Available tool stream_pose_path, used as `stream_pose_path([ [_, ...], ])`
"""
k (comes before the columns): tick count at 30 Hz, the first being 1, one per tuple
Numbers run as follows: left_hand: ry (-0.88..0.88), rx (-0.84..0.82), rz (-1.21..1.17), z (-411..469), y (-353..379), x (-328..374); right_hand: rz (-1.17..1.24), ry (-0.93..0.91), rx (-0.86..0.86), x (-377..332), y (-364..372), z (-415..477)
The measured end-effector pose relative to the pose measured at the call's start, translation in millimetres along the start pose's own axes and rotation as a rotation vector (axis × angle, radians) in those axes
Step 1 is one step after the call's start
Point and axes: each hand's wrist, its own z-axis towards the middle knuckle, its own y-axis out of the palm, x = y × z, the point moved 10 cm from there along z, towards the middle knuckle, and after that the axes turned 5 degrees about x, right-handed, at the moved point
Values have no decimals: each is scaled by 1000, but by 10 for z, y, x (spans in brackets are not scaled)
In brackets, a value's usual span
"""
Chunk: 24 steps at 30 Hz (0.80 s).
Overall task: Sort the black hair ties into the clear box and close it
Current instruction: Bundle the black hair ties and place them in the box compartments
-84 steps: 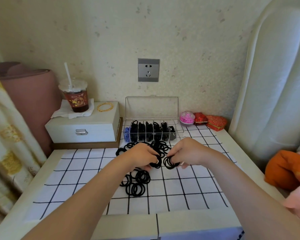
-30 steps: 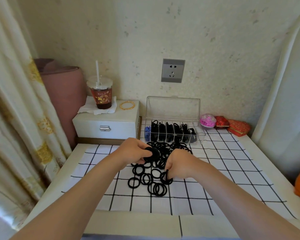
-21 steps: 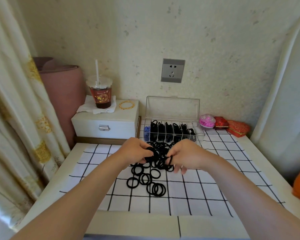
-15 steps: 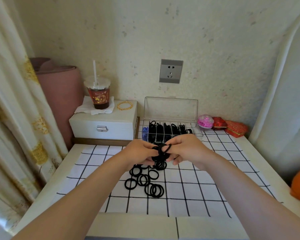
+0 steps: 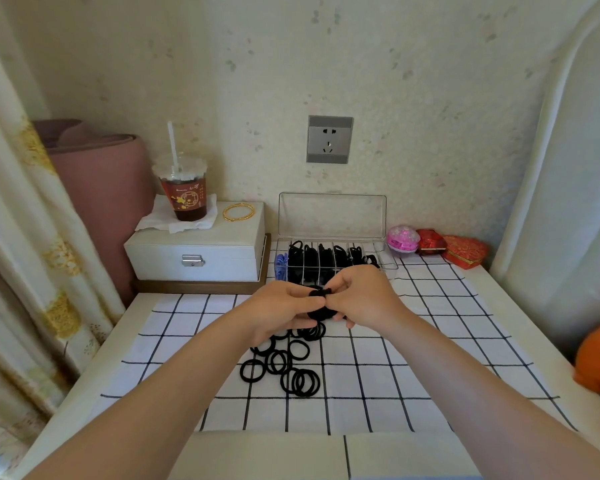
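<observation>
Where the two forearms enter from the near edge of the cream tabletop [image 5: 257, 455], they run forward over a white cloth with a black grid [image 5: 430, 341] that covers most of the surface. Loose black elastic hair ties [image 5: 293, 374] lie on the cloth near its middle, slightly toward the left edge, some overlapping one another. Just beyond them the left hand [image 5: 278, 313] and the right hand [image 5: 364, 299] meet. Both grasp one bunch of black elastic hair ties [image 5: 321, 311]: the left hand's fingers curl round it from the left, and the right hand's thumb and fingers pinch it from the right. The bunch is held between the hands, in front of the clear plastic box [image 5: 385, 263]. This box stands at the far edge of the cloth, near the wall, with its clear hinged lid [image 5: 331, 214] upright. Its divided compartments hold further black ties; the leftmost holds blue ties [image 5: 280, 265]. At the far left corner a white rectangular jewellery case with a metal clasp [image 5: 194, 252] rests on a brown wooden base [image 5: 201, 287]. On the case stand a clear plastic cup of dark drink with a white straw [image 5: 185, 192], set on a white paper napkin [image 5: 153, 220], and a gold bangle [image 5: 239, 212]. At the far right corner sit a pink round trinket case [image 5: 402, 237], a small red patterned case [image 5: 430, 241] and a larger red patterned case [image 5: 465, 251]. A grey wall socket [image 5: 329, 139] is mounted above the box.
</observation>
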Motion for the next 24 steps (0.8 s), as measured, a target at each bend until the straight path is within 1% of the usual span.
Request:
stream_pose_path([
  [3,-6,32,-15,36,-47,-24,58,6,-47,2,8,2],
  [7,-1,42,-41,40,-47,5,217,56,-143,24,-25,-13],
  [10,28,11,-90,35,-4,68,302,146,-160,120,-55,-11],
  [12,61,12,-106,23,1,125,346,208,-249,167,25,-49],
  [14,86,65,-63,16,-51,163,433,240,-311,179,87,-71],
  [16,91,129,-23,16,-115,176,497,249,-325,178,102,-72],
  [24,88,176,119,9,-110,173,486,229,-327,186,105,-94],
])
